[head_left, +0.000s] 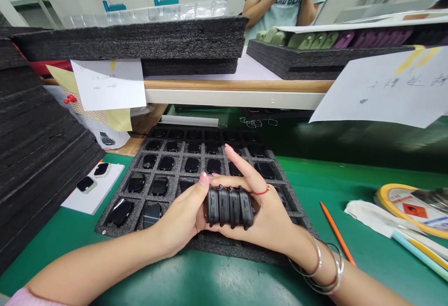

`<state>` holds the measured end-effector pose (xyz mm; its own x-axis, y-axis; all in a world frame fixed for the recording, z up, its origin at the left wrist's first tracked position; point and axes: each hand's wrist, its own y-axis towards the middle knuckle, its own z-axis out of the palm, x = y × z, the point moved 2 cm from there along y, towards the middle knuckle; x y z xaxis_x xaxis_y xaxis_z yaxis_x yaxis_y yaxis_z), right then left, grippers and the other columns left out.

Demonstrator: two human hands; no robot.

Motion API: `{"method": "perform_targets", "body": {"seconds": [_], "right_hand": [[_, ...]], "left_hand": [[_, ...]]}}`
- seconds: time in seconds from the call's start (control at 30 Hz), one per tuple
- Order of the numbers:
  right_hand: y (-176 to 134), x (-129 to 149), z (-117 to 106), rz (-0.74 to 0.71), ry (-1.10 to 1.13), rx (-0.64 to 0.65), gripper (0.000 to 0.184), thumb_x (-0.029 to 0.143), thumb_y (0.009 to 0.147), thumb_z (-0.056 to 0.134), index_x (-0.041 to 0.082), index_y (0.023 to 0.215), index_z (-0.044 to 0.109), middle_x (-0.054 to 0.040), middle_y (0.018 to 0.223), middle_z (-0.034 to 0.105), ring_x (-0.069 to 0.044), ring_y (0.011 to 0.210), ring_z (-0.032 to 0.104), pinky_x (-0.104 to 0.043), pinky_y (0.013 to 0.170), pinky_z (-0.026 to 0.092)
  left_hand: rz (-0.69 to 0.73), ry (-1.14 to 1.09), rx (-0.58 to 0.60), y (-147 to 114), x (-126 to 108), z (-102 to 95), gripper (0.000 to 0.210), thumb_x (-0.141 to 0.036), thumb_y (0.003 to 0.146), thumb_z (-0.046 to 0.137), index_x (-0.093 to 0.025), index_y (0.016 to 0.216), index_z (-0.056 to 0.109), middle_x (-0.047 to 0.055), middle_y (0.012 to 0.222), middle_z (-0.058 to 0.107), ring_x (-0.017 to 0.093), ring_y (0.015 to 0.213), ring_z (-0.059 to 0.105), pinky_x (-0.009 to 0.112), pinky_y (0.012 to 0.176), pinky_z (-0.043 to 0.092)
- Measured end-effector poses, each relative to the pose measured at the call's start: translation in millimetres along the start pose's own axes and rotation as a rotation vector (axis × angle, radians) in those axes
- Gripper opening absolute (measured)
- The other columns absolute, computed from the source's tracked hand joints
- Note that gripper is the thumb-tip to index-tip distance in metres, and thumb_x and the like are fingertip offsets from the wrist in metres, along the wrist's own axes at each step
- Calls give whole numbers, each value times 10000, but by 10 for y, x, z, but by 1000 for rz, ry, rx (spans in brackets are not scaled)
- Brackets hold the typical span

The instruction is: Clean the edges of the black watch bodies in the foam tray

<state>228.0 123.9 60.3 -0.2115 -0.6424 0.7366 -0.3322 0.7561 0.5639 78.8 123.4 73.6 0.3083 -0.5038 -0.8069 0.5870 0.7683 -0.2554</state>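
Observation:
My left hand (189,208) and my right hand (261,203) together clasp a row of several black smartwatch cases (230,207), pressed side by side with their edges facing me. The left hand closes on the row's left end, thumb up. On the right end my right hand is wrapped around, one finger stretched out and away. Beneath both hands lies a black foam tray (140,194), its pockets holding dark-screened smartwatch cases (160,185). The hands hide some of the tray's pockets.
Two watch cases (86,184) lie on a white card (82,201) at left. An orange pen (337,232) and a tape roll (409,208) are at right. Black foam stacks (38,156) rise at left. A shelf (238,98) crosses ahead; beyond it stands a person (280,14).

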Motion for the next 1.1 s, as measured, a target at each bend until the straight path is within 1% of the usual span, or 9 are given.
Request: {"method": "perform_targets", "body": {"seconds": [0.1, 0.2, 0.3, 0.37, 0.4, 0.67, 0.77, 0.93, 1.1], "right_hand": [[6, 3, -3, -8, -21, 3, 1104, 192, 728, 848, 261, 1600, 176, -46, 1202, 716, -246, 1174, 659, -340, 1025, 552], [18, -3, -10, -26, -11, 4, 1089, 187, 733, 837, 282, 1598, 182, -30, 1235, 705, -222, 1166, 664, -307, 1017, 554], [39, -10, -10, -35, 47, 18, 1024, 238, 792, 809, 261, 1600, 181, -46, 1247, 701, -230, 1180, 656, -361, 1087, 516], [51, -9, -6, -47, 69, 26, 981, 259, 824, 784, 239, 1600, 184, -60, 1257, 696, -238, 1192, 648, -393, 1132, 478], [54, -8, -4, -51, 67, 27, 970, 249, 830, 771, 232, 1600, 183, -59, 1256, 697, -236, 1193, 647, -393, 1145, 464], [27, -28, -9, -39, 19, 5, 992, 94, 755, 698, 246, 1599, 200, -22, 1279, 686, -210, 1208, 636, -340, 1148, 453], [30, -41, -8, -42, 29, 2, 987, 86, 755, 690, 250, 1599, 206, -17, 1277, 686, -211, 1209, 635, -346, 1146, 458], [17, -70, -11, -47, 9, -3, 1000, 102, 748, 718, 254, 1598, 214, -18, 1285, 680, -213, 1213, 632, -338, 1122, 485], [15, -53, -19, -62, -3, 14, 991, 95, 765, 749, 316, 1586, 241, -22, 1409, 592, -197, 1202, 641, -310, 1097, 502]], "left_hand": [[5, 0, 2, 4, 3, -14, 674, -704, 793, 716, -151, 1174, 654, 119, 1051, 715, 258, 960, 683, 284, 753, 517], [64, 37, 90, 6, -11, -25, 629, -684, 806, 716, -165, 1157, 664, 109, 1059, 710, 254, 991, 677, 287, 786, 524], [168, 212, 175, -2, -42, -33, 402, -363, 801, 843, -188, 1123, 680, 77, 1089, 698, 228, 1058, 652, 281, 896, 504], [172, 306, 171, -7, -58, -43, 377, -166, 773, 843, -193, 1111, 678, 54, 1064, 694, 203, 1029, 646, 281, 918, 499], [156, 328, 161, -7, -64, -48, 370, -132, 771, 829, -190, 1101, 675, 46, 1033, 693, 192, 988, 648, 281, 895, 509], [129, 373, 203, 25, -81, -77, 350, -100, 751, 830, -181, 1051, 668, 12, 951, 694, 147, 884, 645, 244, 823, 529], [130, 360, 234, 53, -76, -106, 377, -65, 720, 843, -187, 1027, 662, -7, 948, 692, 132, 889, 640, 237, 838, 526], [124, 364, 242, 82, -66, -134, 356, -117, 752, 841, -174, 1050, 655, 10, 972, 689, 137, 901, 637, 255, 854, 531], [139, 384, 249, 68, -78, -153, 381, -141, 763, 836, -182, 1089, 645, 32, 1037, 690, 170, 969, 643, 288, 888, 529]]}}
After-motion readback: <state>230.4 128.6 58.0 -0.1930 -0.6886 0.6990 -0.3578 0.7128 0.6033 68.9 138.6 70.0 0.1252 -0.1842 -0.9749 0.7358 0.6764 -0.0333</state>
